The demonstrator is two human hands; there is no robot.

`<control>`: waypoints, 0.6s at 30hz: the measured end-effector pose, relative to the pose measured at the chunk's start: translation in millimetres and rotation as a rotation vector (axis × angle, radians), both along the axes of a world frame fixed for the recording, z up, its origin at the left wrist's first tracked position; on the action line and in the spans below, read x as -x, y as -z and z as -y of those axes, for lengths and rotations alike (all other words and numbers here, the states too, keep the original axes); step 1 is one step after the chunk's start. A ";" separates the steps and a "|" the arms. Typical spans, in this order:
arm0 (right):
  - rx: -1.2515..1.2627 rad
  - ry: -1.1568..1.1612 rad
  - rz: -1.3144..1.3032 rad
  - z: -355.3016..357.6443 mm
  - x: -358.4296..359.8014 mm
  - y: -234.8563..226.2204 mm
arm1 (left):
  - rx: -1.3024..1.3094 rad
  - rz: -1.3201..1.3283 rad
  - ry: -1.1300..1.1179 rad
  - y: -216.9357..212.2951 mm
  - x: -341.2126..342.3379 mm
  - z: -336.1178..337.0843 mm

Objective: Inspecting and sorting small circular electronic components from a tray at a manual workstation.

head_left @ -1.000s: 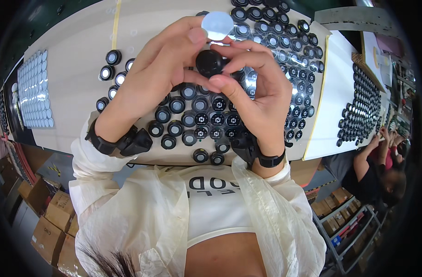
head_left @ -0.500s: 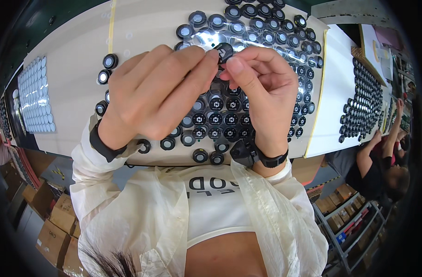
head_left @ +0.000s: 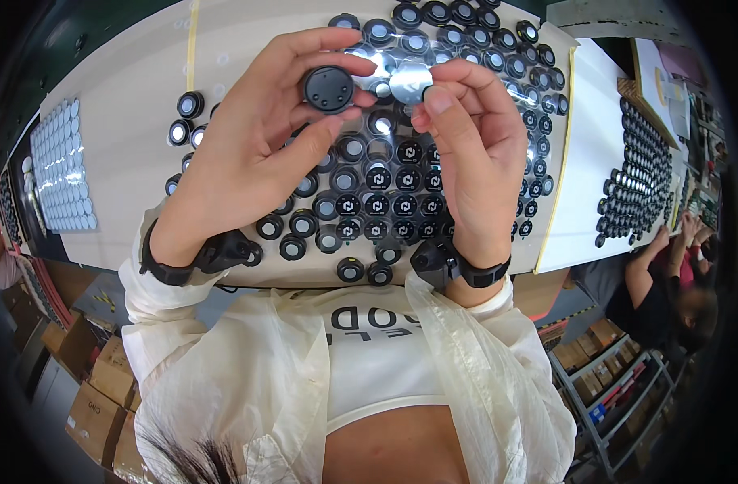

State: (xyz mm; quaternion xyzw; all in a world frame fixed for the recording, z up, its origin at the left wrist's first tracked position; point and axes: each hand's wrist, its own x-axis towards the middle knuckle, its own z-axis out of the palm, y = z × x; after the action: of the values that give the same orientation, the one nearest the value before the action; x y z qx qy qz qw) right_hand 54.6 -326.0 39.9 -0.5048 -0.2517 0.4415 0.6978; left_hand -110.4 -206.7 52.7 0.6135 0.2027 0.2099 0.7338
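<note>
My left hand [head_left: 248, 161] pinches a round black cap [head_left: 329, 89] between thumb and fingertips, its flat face with small holes turned toward me. My right hand [head_left: 474, 161] pinches a thin silver disc [head_left: 410, 81] between thumb and forefinger, just right of the cap; I can't tell whether the two parts touch. The hands sit close, fingertips nearly meeting above the table, and both wrists wear black bands.

Nearest, under my wrists, the table's front edge [head_left: 304, 278] runs just below the last black caps [head_left: 350, 269]; almost no bare strip remains there. Directly beneath and between the hands lie rows of black ring caps [head_left: 377, 202], packed tight, some with shiny centres. A few loose ones [head_left: 190, 105] lie just left of my left hand.

Left of those is bare beige tabletop [head_left: 127, 161], the main open room, reaching to a sheet of silver discs [head_left: 58, 165] well left, near the table's end. Beyond the fingertips more caps [head_left: 466, 32] fill the far side.

Right of my right hand a yellow strip [head_left: 566, 145] edges a white sheet [head_left: 595, 161], bare in the middle, then another batch of black parts [head_left: 639, 173]. Far right, another person's arm [head_left: 647, 270] reaches toward that batch.
</note>
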 end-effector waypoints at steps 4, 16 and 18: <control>-0.031 -0.020 0.009 -0.2 1.0 0.7 | -0.005 0.001 -0.028 4.0 -3.8 1.0; 0.051 -0.054 0.171 -2.9 6.8 -0.5 | -0.276 -0.055 -0.030 11.8 -7.2 0.3; 0.073 -0.017 0.387 -3.5 7.3 0.8 | -0.085 0.016 -0.040 13.3 -7.1 2.6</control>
State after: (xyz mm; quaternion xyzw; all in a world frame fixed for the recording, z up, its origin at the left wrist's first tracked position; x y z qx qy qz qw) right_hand 47.4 -322.6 39.1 -0.6029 -0.3695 0.3508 0.6139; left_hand -103.3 -209.4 39.4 0.6381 0.1998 0.2380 0.7045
